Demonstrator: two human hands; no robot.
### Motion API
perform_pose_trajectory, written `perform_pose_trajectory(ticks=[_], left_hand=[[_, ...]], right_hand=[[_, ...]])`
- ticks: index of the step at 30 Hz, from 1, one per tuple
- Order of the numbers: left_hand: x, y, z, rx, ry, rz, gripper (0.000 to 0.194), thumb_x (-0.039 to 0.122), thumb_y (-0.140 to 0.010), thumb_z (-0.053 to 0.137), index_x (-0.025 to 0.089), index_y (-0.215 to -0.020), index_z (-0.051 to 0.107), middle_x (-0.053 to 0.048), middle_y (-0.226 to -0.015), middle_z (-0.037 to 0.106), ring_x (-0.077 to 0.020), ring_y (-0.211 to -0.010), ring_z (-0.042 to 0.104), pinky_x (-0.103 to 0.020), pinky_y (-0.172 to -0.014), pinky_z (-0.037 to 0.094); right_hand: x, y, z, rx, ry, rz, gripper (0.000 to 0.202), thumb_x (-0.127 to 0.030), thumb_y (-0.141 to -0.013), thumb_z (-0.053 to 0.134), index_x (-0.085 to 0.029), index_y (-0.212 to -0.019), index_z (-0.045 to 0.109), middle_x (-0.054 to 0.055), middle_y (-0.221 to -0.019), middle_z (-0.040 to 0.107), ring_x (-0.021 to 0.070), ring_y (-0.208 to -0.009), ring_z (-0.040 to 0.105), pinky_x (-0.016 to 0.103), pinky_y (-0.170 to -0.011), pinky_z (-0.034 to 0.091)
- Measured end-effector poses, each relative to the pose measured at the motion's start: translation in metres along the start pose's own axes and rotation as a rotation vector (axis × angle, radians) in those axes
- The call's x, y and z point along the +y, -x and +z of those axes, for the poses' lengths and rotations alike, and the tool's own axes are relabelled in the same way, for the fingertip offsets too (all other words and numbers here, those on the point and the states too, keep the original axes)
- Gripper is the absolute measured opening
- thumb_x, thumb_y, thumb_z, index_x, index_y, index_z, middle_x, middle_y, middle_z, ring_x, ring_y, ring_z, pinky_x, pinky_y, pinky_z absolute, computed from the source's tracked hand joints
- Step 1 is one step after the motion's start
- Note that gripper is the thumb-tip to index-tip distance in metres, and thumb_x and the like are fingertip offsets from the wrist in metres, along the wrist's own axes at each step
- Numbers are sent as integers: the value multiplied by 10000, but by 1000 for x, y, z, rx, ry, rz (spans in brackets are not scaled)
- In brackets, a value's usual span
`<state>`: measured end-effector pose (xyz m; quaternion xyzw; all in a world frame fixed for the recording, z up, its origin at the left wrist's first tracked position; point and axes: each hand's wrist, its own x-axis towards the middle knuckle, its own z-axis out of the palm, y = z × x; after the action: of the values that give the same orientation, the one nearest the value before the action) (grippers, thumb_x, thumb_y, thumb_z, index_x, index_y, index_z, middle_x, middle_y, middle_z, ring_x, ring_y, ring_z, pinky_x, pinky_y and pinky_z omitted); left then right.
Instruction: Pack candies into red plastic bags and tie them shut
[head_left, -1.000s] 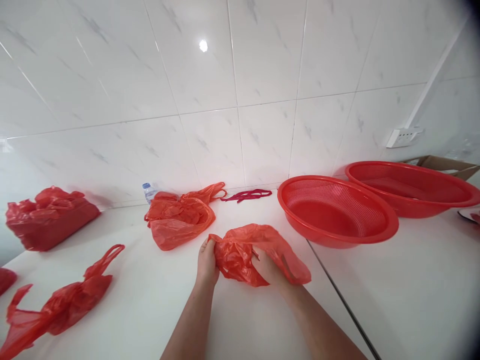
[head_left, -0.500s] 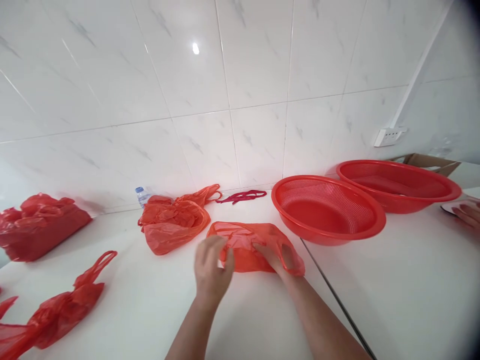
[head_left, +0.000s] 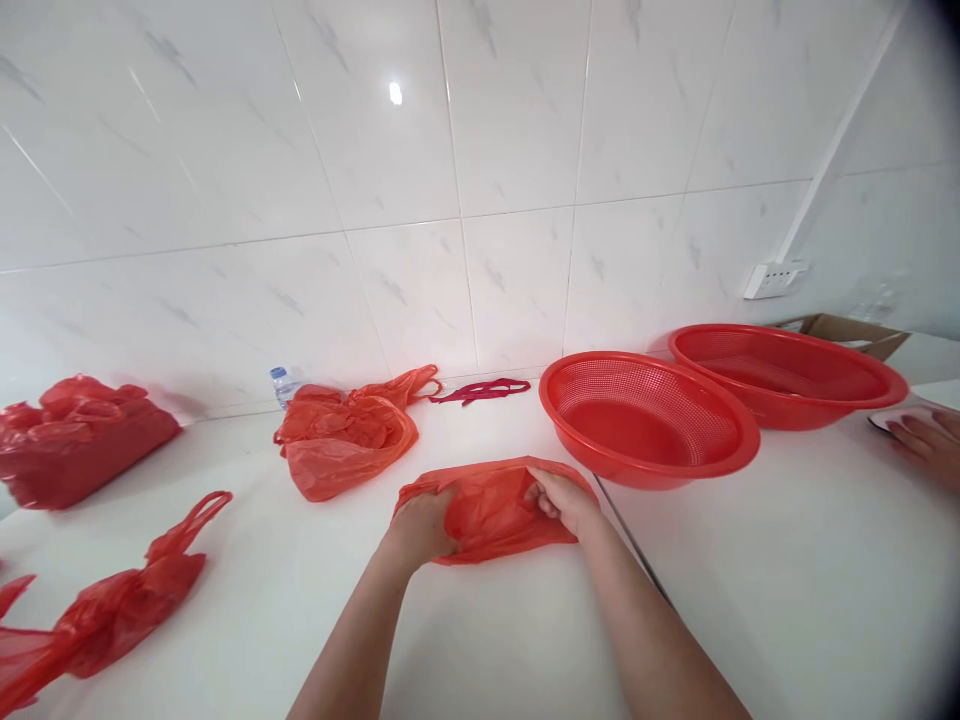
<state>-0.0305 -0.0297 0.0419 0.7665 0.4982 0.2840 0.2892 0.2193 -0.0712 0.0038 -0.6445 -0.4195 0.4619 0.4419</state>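
A thin red plastic bag (head_left: 495,510) lies spread on the white table in front of me. My left hand (head_left: 424,525) is at the bag's left side, thumb and fingers apart, with some fingertips hidden by the plastic. At its right side my right hand (head_left: 559,498) has its fingers curled together against the bag; whether they pinch the plastic is too small to tell. Behind and to the left sits a crumpled open red bag (head_left: 345,440), and a dark red strap (head_left: 484,391) lies by the wall.
Two red baskets (head_left: 645,420) (head_left: 787,375) stand at the right. A bottle (head_left: 282,387), a full red bag (head_left: 82,440) and a knotted red bag (head_left: 127,610) are at the left. Another person's hand (head_left: 930,445) rests at the far right, near a cardboard box (head_left: 855,332).
My left hand has come down onto the bag's left side. The right hand has curled its fingers, and the bag now lies wider and flatter, its handle no longer round my right wrist.
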Motion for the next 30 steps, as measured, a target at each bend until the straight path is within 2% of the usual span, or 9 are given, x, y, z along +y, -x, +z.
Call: perform_pose_trajectory(ticks=[4, 9, 11, 14, 18, 22, 25, 28, 30], left_hand=[[20, 4, -1, 27, 124, 62, 523, 120, -425, 751, 299, -913, 691, -69, -982, 677, -297, -925, 612, -323, -746, 428], [48, 6, 27, -118, 153, 316, 273, 239, -664, 657, 319, -921, 705, -61, -935, 680, -277, -906, 595, -383, -852, 402], [47, 3, 38, -139, 32, 349, 319, 268, -633, 692, 316, -948, 698, -70, -1038, 655, -310, -1042, 543, -441, -966, 325], [34, -8, 47, -113, -117, 218, 585, 312, -484, 792, 318, -1054, 660, -90, -1171, 598, -377, -1213, 408, -525, -1050, 172], [11, -21, 49, -165, -2, 143, 738, 377, -423, 816, 336, -1134, 621, -76, -1242, 572, -370, -1210, 429, -448, -963, 336], [-2, -25, 50, -155, 246, 46, 783, 299, -337, 847, 334, -1092, 646, -62, -1169, 628, -339, -1107, 533, -349, -826, 422], [-6, -25, 51, -159, 434, -95, 712, 183, -364, 827, 324, -1043, 665, -55, -1001, 695, -286, -861, 640, -301, -683, 436], [-5, -21, 51, -146, 631, -163, 580, 101, -404, 784, 309, -937, 688, -27, -838, 717, -228, -678, 648, -259, -576, 416], [-1, -18, 49, -117, 611, -80, 540, 109, -414, 781, 313, -906, 693, -13, -824, 717, -214, -645, 645, -249, -546, 416]], right_hand=[[-6, 0, 4, -91, -120, 89, 449, -578, -812, 443, -162, -783, 611, 68, -766, 666, 68, -467, 492, 187, -412, 346], [-12, 8, 10, -99, -96, 98, 558, -662, -815, 369, -163, -690, 585, 39, -652, 622, 68, -451, 484, 180, -406, 337], [-13, 11, 10, -129, -50, 75, 579, -672, -816, 361, -163, -630, 567, 23, -611, 596, 61, -449, 474, 175, -411, 336], [-13, 15, 5, -263, -34, 21, 482, -613, -824, 435, -168, -760, 608, 4, -647, 605, 56, -452, 474, 169, -402, 329], [-11, 16, -3, -464, -95, -28, 474, -460, -823, 551, -220, -1230, 512, 10, -792, 653, 73, -521, 546, 171, -429, 384], [-7, 8, -5, -281, -352, -70, 492, -434, -814, 583, -201, -1239, 500, 93, -1127, 604, 118, -782, 634, 213, -605, 508], [-3, -1, -3, -113, -490, -103, 513, -443, -812, 582, -196, -1248, 473, 127, -1321, 477, 182, -1062, 590, 280, -813, 526], [-2, -5, 1, -31, -362, -156, 441, -418, -820, 555, -208, -1205, 501, 114, -1347, 459, 203, -1104, 572, 312, -846, 523], [-5, -1, 6, 62, -134, -190, 370, -390, -816, 539, -223, -1147, 535, 92, -1252, 539, 198, -985, 622, 327, -781, 539]])
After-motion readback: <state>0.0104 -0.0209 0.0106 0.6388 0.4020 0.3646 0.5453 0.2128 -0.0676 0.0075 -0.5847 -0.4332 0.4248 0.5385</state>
